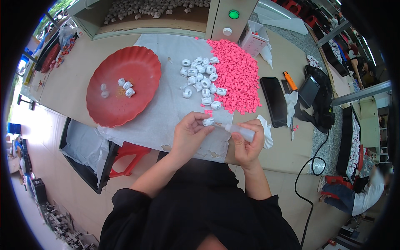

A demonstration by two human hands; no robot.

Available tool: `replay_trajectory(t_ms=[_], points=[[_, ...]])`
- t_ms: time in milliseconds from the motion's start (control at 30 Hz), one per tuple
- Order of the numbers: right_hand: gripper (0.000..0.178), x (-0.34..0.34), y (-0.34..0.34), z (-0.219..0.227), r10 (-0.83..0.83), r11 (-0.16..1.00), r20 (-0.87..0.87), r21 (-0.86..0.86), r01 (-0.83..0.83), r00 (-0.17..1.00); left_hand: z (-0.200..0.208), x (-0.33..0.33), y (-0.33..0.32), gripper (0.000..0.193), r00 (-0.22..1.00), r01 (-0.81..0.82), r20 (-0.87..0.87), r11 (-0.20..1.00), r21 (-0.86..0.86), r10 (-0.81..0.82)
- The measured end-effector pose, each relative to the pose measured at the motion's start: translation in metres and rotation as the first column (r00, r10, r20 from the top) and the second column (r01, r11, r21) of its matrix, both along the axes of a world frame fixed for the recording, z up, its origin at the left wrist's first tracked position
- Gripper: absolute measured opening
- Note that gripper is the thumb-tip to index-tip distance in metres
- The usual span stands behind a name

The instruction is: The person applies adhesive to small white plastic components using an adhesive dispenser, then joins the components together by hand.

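Near the front edge of the table, my left hand (190, 134) pinches a small white plastic piece (208, 121) between thumb and fingertips. My right hand (249, 143) is wrapped round a translucent squeeze bottle (243, 132), tilted with its narrow nozzle pointing left at the white piece. Whether the tip touches the piece, I cannot tell. Just beyond my hands lies a cluster of similar white pieces (200, 73), several with round dark openings. Against its right side spreads a large heap of small pink pieces (237, 75).
A red scalloped dish (121, 110) with several white pieces stands at the left on white paper (166, 46). To the right lie a black phone (273, 102), an orange-handled tool (290, 81) and a crumpled tissue (265, 131). A cabinet (212, 21) with a green button borders the back. A paper-lined black crate (106, 166) sits below left.
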State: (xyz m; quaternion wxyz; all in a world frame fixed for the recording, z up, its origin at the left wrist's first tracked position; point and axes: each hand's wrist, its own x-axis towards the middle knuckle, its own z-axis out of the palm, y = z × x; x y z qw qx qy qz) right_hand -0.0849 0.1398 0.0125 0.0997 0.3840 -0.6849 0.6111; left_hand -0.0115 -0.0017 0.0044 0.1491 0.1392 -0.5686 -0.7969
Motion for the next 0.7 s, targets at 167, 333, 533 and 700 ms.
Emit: replay_trajectory(t_ms=[167, 333, 533, 700], points=[[0.025, 0.0, 0.001, -0.001, 0.003, 1.0, -0.011, 0.025, -0.003, 1.0, -0.001, 0.0, 0.0, 0.024, 1.0, -0.01, -0.018, 1.0, -0.017, 0.01], [0.025, 0.001, 0.0, -0.001, 0.003, 1.0, 0.06, -0.013, -0.002, 0.998, 0.001, 0.0, 0.0, 0.024, 1.0, -0.001, -0.014, 1.0, -0.011, 0.001], [0.028, 0.002, 0.002, 0.0, 0.044, 0.974, 0.328, -0.225, 0.033, 0.944, -0.001, 0.0, -0.001, 0.024, 1.0, -0.005, -0.007, 1.0, -0.017, 0.005], [0.027, -0.018, 0.012, 0.015, 0.4, 0.785, 0.638, -0.609, 0.113, 0.658, -0.006, 0.002, 0.001, 0.023, 1.0, 0.008, 0.02, 0.999, -0.036, -0.007]])
